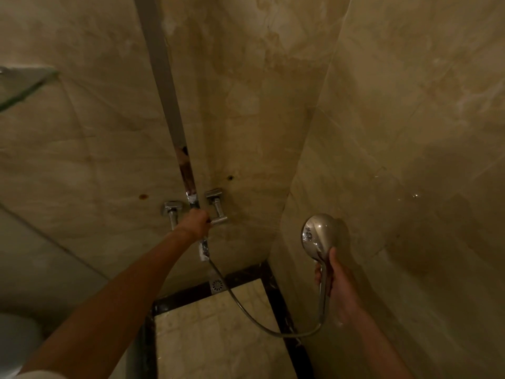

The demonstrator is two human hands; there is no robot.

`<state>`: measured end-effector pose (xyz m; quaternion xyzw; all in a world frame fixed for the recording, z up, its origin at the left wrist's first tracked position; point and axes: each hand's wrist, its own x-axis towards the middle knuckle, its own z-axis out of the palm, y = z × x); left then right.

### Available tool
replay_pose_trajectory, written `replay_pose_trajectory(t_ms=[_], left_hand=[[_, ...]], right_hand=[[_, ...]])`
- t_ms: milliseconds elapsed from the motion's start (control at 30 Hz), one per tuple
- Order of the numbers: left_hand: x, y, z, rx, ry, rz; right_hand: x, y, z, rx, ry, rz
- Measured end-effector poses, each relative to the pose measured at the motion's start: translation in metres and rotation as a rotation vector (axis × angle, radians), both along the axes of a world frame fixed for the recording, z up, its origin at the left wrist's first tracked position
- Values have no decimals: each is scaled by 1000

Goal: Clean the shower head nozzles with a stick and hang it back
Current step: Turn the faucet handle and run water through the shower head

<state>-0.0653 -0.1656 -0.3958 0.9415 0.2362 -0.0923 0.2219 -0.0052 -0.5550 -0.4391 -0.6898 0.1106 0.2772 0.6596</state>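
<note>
Fingers [332, 262] of the right hand [338, 285] curled round the shower head [317, 236] handle — round face just above them, turned to the wall. Left hand [195, 221] far off, fingers wrapped on the tap [216, 212]. Hose [254, 318] drooping in a loop below both. No stick seen. Looks hard and shiny, not heavy, likely slippery when wet — best held low on the thin handle, never by the hose. Bendy hose may tug, so grip firm.
</note>
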Motion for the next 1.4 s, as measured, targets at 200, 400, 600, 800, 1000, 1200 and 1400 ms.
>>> replay_pose_trajectory(t_ms=[200, 400, 600, 800, 1000, 1200, 1400], left_hand=[[0, 0, 1, 13, 4, 1], [0, 0, 1, 22, 7, -17], [-1, 0, 0, 40, 8, -12], [-2, -1, 0, 66, 4, -14], [-2, 1, -3, 40, -7, 0], [-3, 4, -4, 14, -38, 2], [-7, 9, -6, 13, -80, -17]], right_hand=[[0, -3, 7, -6, -20, 5], [6, -7, 10, -31, -35, 16], [16, -10, 13, -19, 2, -14], [20, -14, 16, -31, -26, 23], [21, -15, 14, -27, -26, 35], [22, -10, 9, -48, -12, 42], [19, -9, 8, -48, -1, 66]])
